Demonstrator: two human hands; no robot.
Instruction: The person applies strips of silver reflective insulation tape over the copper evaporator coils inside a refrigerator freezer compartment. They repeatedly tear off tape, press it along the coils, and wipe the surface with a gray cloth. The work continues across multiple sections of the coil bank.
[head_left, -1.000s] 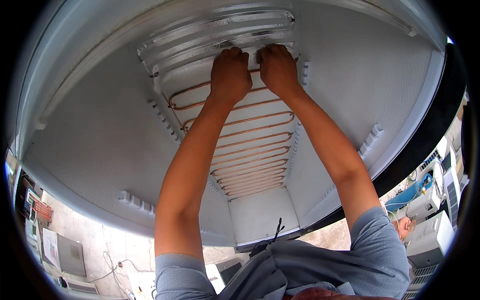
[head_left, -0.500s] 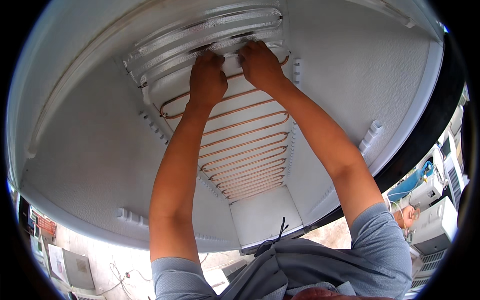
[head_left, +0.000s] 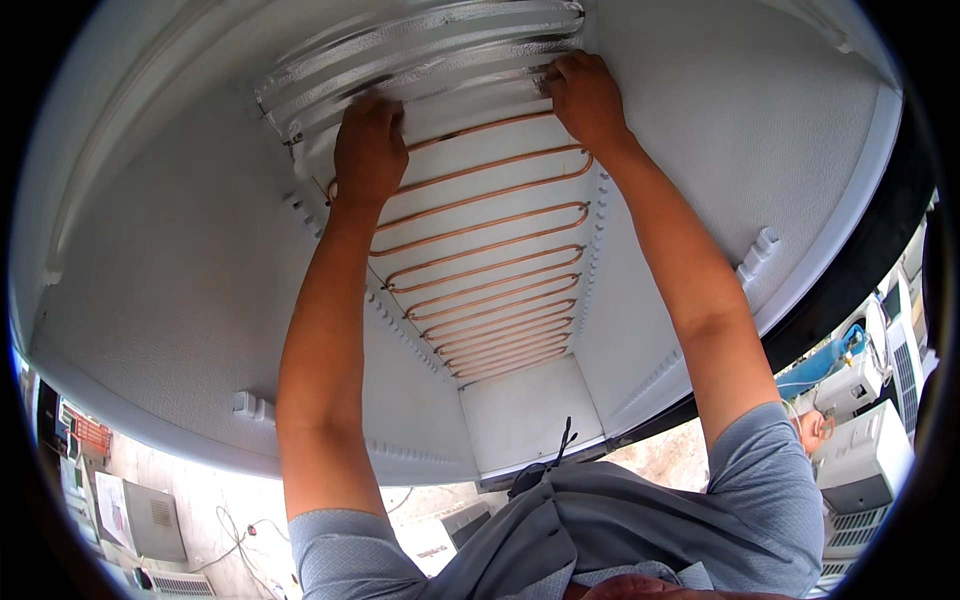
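A serpentine copper tube runs in many bends along the white inner back wall of a fridge-like cabinet. Shiny strips of aluminium foil tape cover its bends at the far end. My left hand, fingers curled, is on the left part of the nearest strip; its fingertips are partly hidden and a little blurred. At the right part of that strip, close to the side wall, is my right hand, its fingers bent and closed against the foil. Between both hands the strip lies across the wall, just beyond a copper run.
White side walls with notched shelf supports flank both arms. The cabinet's rim curves round on the right. Outside stand a grey-white box unit, a blue cylinder, white appliances and a loose cable on the floor.
My hands have moved apart along the foil strip, the left one leftward and the right one rightward and slightly farther up. More of the strip and copper tube shows between them.
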